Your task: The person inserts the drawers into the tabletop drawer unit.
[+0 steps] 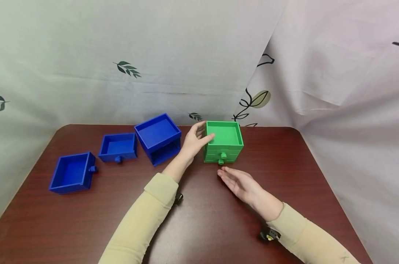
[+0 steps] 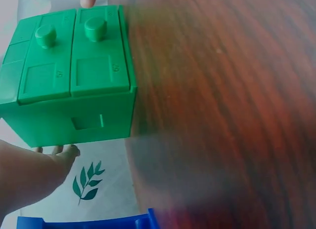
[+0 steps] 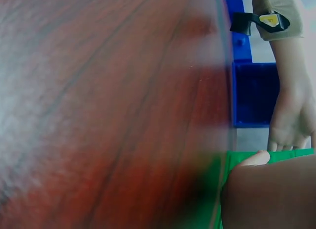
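Note:
A small green chest of drawers stands near the table's back edge, with a shallow tray top and two round knobs on its front. My left hand holds its left side, the thumb over the top rim and the fingers along the outside. In the left wrist view, the chest shows two drawer fronts, both pushed in. My right hand is just in front of the chest, fingers extended and palm turned inward, holding nothing. Part of the chest is hidden behind this hand in the right wrist view.
Left of the green chest stands a blue cabinet with an open front cavity. Two loose blue drawers lie farther left, a smaller drawer and a larger drawer. Behind the brown table hangs a pale patterned curtain.

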The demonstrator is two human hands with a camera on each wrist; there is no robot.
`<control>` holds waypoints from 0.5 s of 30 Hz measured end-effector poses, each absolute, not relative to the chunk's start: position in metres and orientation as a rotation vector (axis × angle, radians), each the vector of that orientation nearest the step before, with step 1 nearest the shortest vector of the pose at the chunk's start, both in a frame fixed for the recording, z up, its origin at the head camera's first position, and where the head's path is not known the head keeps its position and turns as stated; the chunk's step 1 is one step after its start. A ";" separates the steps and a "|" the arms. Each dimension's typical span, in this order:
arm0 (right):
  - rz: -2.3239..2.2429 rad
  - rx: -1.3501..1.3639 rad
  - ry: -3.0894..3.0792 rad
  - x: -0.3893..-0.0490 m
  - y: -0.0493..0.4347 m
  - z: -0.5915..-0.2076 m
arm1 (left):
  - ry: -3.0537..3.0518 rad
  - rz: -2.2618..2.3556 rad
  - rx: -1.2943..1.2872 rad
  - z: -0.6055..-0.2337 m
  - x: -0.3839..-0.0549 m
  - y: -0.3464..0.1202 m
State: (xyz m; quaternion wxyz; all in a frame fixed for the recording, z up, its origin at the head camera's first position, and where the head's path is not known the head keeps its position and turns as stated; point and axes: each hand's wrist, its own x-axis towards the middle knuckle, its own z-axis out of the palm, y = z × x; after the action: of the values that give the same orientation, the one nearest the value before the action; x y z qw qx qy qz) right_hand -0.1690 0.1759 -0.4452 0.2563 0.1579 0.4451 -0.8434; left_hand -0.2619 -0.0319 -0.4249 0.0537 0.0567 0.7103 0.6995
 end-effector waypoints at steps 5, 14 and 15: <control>-2.267 0.400 1.220 -0.167 0.174 -0.437 | 2.149 2.143 0.145 -0.420 -0.258 -0.036; -2.242 0.332 1.245 -0.164 0.167 -0.421 | 2.195 2.079 0.237 -0.405 -0.250 -0.048; -2.241 0.319 1.248 -0.164 0.167 -0.418 | 2.201 2.071 0.251 -0.402 -0.249 -0.050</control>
State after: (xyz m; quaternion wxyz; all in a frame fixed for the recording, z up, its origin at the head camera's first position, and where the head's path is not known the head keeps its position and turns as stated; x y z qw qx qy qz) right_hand -0.1639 0.1671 -0.4181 0.2748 0.1186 0.4641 -0.8337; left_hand -0.2489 -0.0496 -0.4020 0.0546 0.0826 0.7248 0.6818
